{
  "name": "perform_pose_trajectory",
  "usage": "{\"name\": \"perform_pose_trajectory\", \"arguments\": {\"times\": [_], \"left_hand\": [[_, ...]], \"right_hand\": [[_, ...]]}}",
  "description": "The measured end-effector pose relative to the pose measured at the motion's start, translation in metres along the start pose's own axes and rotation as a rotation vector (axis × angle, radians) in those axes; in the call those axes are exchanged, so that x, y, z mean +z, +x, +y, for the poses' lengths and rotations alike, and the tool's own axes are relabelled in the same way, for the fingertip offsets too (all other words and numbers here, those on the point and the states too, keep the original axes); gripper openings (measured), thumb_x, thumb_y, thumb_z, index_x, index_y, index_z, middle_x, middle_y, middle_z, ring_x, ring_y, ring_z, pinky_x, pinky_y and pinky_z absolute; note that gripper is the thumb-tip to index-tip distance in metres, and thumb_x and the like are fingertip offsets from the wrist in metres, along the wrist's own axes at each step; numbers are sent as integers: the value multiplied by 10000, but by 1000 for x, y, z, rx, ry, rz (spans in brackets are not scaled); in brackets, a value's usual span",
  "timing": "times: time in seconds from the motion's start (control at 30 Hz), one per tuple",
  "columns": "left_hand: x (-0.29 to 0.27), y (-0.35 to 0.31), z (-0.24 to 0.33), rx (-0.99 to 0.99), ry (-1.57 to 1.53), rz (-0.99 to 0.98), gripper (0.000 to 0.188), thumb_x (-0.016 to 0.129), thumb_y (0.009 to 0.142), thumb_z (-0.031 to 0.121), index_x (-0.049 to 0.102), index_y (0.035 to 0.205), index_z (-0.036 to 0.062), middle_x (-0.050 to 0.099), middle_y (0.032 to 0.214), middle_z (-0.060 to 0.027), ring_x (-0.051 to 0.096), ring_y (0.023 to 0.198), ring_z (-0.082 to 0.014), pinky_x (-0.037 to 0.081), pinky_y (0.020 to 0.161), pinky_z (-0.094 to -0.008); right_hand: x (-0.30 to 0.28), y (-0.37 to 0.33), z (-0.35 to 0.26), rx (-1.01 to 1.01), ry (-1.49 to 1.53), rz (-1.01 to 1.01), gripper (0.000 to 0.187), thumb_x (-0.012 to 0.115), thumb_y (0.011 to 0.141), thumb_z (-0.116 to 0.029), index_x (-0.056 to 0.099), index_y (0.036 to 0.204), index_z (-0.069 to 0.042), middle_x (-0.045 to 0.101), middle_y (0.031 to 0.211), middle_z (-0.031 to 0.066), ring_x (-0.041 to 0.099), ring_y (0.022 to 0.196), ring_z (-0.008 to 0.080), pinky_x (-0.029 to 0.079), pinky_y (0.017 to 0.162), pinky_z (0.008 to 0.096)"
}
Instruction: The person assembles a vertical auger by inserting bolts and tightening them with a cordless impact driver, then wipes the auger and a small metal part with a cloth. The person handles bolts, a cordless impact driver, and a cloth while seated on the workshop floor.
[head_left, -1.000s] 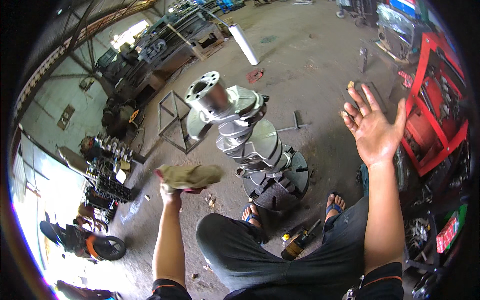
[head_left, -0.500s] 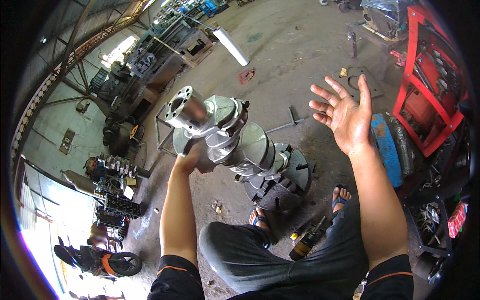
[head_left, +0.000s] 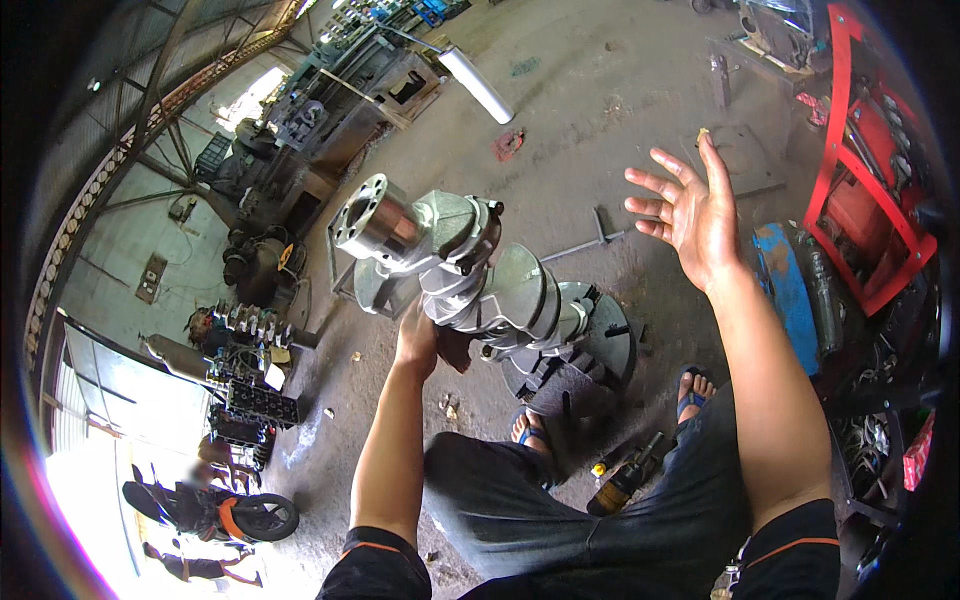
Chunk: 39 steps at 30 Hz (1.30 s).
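A large metal crankshaft [head_left: 515,290] stands tilted before me, its holed flange end toward me. Its lower end sits in a round slotted base [head_left: 608,345] on the floor. My left hand [head_left: 418,335] is at the crankshaft's left side, below the upper counterweights, and looks wrapped round it; its fingers are partly hidden behind the metal and in shade. Raised in the air to the right of the crankshaft, my right hand [head_left: 697,225] is open, palm showing, fingers spread, touching nothing.
A dark bottle [head_left: 622,485] lies between my feet. Rightward are a blue metal piece [head_left: 785,290] and a red metal rack [head_left: 835,170]. Engine parts [head_left: 255,400] line the left, with a motorcycle [head_left: 215,512] farther down. A white cylinder [head_left: 477,87] lies ahead, near machines.
My left hand has moved lower along the crankshaft, from the upper counterweight toward the middle. My right hand remains raised and spread. The view has shifted slightly.
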<state>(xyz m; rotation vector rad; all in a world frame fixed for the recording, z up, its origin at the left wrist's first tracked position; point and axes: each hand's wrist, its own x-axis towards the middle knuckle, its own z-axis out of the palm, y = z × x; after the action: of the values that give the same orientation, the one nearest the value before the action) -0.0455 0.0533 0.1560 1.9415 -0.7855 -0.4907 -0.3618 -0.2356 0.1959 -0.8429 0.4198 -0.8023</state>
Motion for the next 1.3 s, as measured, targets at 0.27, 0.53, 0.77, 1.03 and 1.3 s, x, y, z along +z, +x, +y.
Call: {"name": "perform_pose_trajectory", "arguments": {"times": [0.27, 0.53, 0.77, 1.03, 1.3], "left_hand": [[-4, -47, -19, -426, -110, 368, 373, 530, 1009, 294, 682, 1175, -4, 698, 1077, -108, 666, 952, -207, 520, 849, -338], [28, -50, -31, -87, -209, -375, 538, 725, 877, 119, 460, 1339, 47, 650, 1128, -84, 650, 978, -176, 567, 822, -330], [69, -27, -45, 230, 514, 143, 701, 857, 748, 262, 515, 1318, 40, 691, 1171, -187, 687, 1053, -326, 561, 845, -414], [18, -46, -21, -48, 516, 35, 492, 810, 805, 258, 651, 1225, 58, 717, 1129, -198, 699, 1065, -289, 533, 902, -390], [-95, -207, 111, 25, 811, 29, 443, 865, 651, 142, 695, 1044, 31, 680, 948, -140, 671, 864, -328, 531, 810, -385]], "right_hand": [[3, -3, -1, -4, 14, -15, 1028, 375, 880, -798, 302, 1522, 2, 620, 1282, 161, 639, 978, 207, 442, 883, 346], [1, 0, 4, -29, -16, 1, 1047, 379, 874, -804, 288, 1526, 10, 611, 1295, 170, 636, 987, 206, 453, 872, 341], [4, 8, 12, 22, -91, 4, 1022, 406, 868, -800, 319, 1514, -13, 626, 1279, 153, 644, 984, 205, 451, 873, 336], [5, 7, 15, 51, -224, 5, 984, 429, 869, -787, 360, 1497, -32, 642, 1257, 145, 648, 973, 201, 453, 867, 348], [11, 3, 11, 2, -124, -48, 942, 410, 912, -748, 348, 1495, -11, 643, 1241, 164, 666, 945, 191, 478, 820, 323]]}}
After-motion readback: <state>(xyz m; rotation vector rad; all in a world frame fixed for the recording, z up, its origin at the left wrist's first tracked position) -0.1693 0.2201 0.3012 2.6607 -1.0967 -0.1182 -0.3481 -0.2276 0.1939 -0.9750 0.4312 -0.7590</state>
